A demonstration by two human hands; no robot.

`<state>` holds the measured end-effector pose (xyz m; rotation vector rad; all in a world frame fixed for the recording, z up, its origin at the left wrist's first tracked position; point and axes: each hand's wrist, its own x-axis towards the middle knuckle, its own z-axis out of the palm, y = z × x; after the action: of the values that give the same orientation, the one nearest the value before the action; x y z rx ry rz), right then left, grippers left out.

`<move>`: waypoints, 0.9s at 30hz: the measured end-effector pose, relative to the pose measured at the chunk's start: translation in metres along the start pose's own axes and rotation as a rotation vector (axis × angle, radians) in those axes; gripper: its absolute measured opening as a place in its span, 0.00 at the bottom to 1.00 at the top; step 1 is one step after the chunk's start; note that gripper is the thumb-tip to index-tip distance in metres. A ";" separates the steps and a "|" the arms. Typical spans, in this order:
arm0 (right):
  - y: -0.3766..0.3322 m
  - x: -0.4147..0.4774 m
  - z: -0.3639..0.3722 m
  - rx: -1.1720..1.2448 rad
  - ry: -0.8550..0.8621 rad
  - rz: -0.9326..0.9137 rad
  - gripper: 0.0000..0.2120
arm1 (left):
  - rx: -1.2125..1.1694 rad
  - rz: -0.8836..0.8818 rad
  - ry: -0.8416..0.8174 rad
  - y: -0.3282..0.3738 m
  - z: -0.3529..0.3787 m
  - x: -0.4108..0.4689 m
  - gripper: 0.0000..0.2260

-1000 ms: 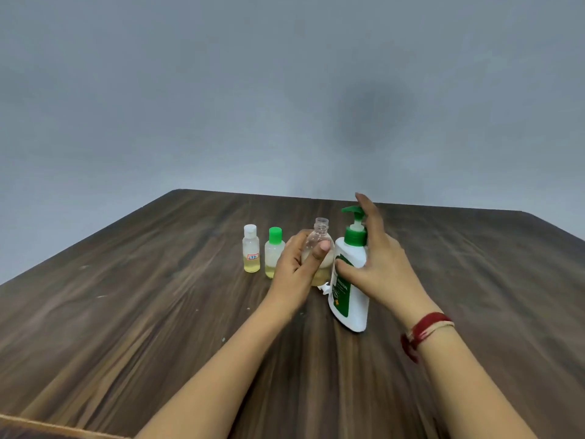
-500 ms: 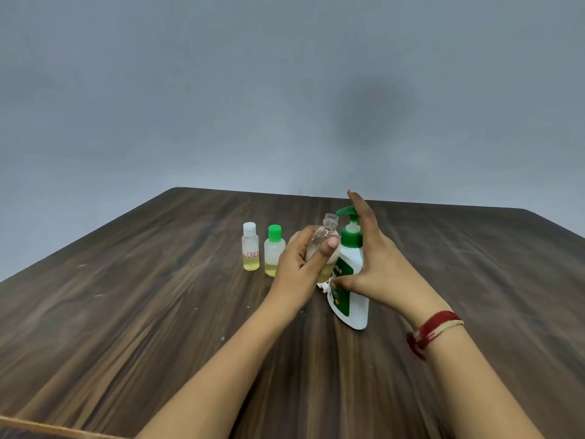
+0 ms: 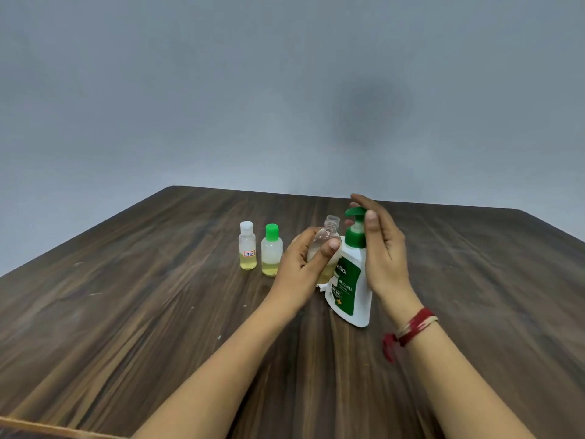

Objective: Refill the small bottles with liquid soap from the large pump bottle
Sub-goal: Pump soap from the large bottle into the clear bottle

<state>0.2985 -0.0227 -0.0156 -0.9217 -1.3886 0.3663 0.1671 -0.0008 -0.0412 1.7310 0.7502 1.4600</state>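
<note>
A white pump bottle (image 3: 352, 286) with a green label and green pump head stands on the wooden table (image 3: 158, 312). My left hand (image 3: 304, 264) grips a small clear uncapped bottle (image 3: 326, 239), tilted with its mouth near the pump spout; yellowish soap shows at its bottom. My right hand (image 3: 380, 248) is beside the pump bottle's right side with straight fingers, fingertips up by the pump head. Whether it touches the pump is unclear. Left of my hands stand a white-capped small bottle (image 3: 247, 250) and a green-capped small bottle (image 3: 271, 251), each partly filled with yellow liquid.
A small white piece, perhaps a cap (image 3: 321, 288), lies on the table just under the held bottle. A grey wall rises behind the table's far edge. A red thread band (image 3: 408, 331) circles my right wrist.
My right hand let go of the pump bottle's body and now lies straight-fingered beside it and the pump head. The small bottle stays tilted by the spout in my left hand.
</note>
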 end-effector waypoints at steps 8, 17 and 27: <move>-0.013 -0.001 0.010 0.208 0.113 0.014 0.10 | 0.033 0.009 0.004 -0.004 0.003 -0.002 0.12; -0.005 0.000 0.010 0.242 0.083 -0.011 0.07 | -0.023 -0.001 -0.023 -0.006 0.007 -0.002 0.15; -0.001 0.003 0.013 0.257 0.088 -0.043 0.07 | -0.039 -0.019 -0.034 -0.008 0.008 -0.001 0.20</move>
<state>0.2862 -0.0168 -0.0138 -0.6877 -1.2457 0.4544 0.1753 0.0013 -0.0495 1.7101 0.7136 1.4201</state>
